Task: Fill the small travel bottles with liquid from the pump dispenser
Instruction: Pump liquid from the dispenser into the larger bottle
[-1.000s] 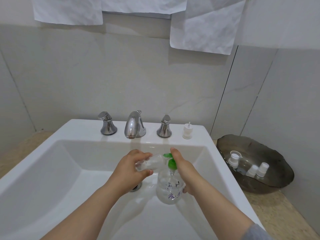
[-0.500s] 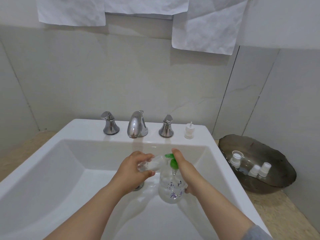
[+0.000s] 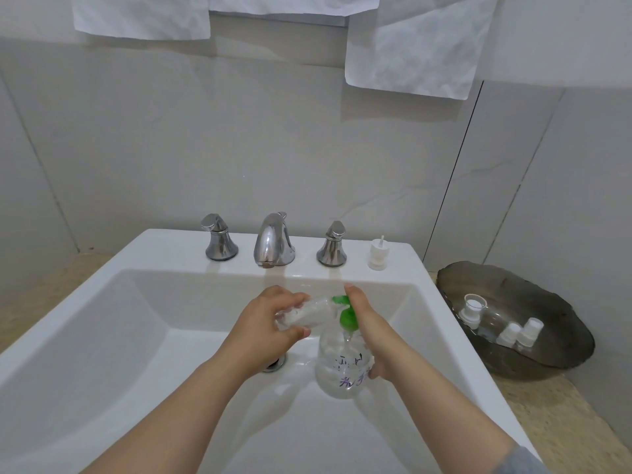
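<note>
Clear round plastic pump dispenser (image 3: 342,367) with a green pump head (image 3: 348,318) is over the white ceramic sink (image 3: 102,336), gripped by the right hand (image 3: 371,331), whose forefinger lies on the pump head. The left hand (image 3: 270,328) clasps a small clear travel bottle (image 3: 309,314) lying sideways, its mouth seemingly at the green spout.

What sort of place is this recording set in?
Probably a bathroom: a white sink with a chrome faucet set against a tiled wall, and small bottles in a dish beside it.
</note>
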Demonstrator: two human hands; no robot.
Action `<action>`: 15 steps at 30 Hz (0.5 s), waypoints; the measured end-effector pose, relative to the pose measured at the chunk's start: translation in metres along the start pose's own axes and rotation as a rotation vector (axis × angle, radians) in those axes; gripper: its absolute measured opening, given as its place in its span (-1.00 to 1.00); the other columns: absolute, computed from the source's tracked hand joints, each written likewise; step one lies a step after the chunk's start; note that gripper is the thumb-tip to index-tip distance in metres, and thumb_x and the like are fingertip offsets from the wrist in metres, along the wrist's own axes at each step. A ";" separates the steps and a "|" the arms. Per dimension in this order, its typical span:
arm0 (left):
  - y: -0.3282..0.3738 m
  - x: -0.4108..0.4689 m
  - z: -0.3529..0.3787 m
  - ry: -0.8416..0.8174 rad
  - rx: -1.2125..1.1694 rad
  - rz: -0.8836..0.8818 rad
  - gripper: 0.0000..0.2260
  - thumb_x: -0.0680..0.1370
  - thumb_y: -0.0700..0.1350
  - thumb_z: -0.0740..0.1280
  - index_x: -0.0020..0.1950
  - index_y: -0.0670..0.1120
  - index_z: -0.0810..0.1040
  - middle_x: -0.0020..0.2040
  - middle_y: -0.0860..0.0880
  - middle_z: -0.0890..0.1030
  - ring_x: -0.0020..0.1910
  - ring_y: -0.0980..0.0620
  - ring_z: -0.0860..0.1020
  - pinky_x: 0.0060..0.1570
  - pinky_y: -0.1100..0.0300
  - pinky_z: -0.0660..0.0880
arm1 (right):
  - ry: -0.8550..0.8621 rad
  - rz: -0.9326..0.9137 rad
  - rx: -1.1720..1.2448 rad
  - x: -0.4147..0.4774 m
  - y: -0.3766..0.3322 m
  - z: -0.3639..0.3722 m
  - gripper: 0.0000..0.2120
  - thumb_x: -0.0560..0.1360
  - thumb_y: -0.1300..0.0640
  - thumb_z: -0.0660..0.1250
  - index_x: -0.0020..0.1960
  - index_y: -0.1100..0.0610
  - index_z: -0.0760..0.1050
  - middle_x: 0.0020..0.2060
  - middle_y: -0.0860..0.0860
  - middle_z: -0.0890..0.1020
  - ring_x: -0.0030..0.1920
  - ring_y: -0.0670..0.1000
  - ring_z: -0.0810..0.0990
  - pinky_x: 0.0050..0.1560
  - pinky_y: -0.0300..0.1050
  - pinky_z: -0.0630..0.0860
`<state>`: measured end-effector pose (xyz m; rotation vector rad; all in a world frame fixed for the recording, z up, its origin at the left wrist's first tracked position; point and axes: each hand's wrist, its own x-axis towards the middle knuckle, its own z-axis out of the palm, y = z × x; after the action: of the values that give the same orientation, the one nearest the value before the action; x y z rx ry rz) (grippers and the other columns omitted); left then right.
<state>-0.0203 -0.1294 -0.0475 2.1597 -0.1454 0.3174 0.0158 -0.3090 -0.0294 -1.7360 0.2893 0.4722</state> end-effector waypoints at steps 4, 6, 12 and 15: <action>0.000 -0.001 0.002 -0.001 0.014 0.004 -0.61 0.39 -0.20 0.49 0.17 0.08 0.58 0.00 0.12 0.50 -0.02 0.23 0.49 -0.07 0.58 0.30 | -0.001 0.001 0.001 0.001 0.003 0.003 -0.56 0.53 -0.35 0.07 0.11 -0.02 0.38 0.09 0.02 0.45 0.12 0.09 0.39 0.13 -0.02 0.23; -0.001 -0.001 0.002 -0.003 0.027 0.001 -0.61 0.39 -0.18 0.49 0.17 0.10 0.57 0.01 0.13 0.50 -0.01 0.20 0.50 -0.07 0.58 0.31 | 0.006 -0.003 -0.004 0.001 0.003 0.005 -0.55 0.53 -0.35 0.07 0.12 -0.01 0.40 0.10 0.04 0.48 0.08 0.09 0.40 0.10 -0.04 0.24; -0.005 -0.001 0.004 -0.038 0.078 -0.016 -0.59 0.39 -0.16 0.50 0.22 0.07 0.56 0.02 0.12 0.49 0.04 0.14 0.50 -0.02 0.51 0.31 | 0.007 -0.025 -0.015 -0.003 0.001 0.002 -0.64 0.58 -0.25 0.10 0.07 0.03 0.42 -0.03 0.01 0.46 0.03 0.08 0.37 0.06 -0.02 0.26; -0.005 -0.001 0.004 -0.040 0.084 -0.026 -0.58 0.40 -0.16 0.49 0.23 0.06 0.56 0.02 0.12 0.48 0.03 0.14 0.49 -0.03 0.51 0.31 | 0.007 -0.039 -0.016 -0.003 0.001 0.003 -0.63 0.58 -0.25 0.10 0.04 0.03 0.46 -0.07 0.00 0.49 0.02 0.10 0.43 0.06 -0.03 0.32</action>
<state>-0.0190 -0.1300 -0.0541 2.2502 -0.1290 0.2693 0.0121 -0.3064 -0.0289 -1.7561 0.2565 0.4409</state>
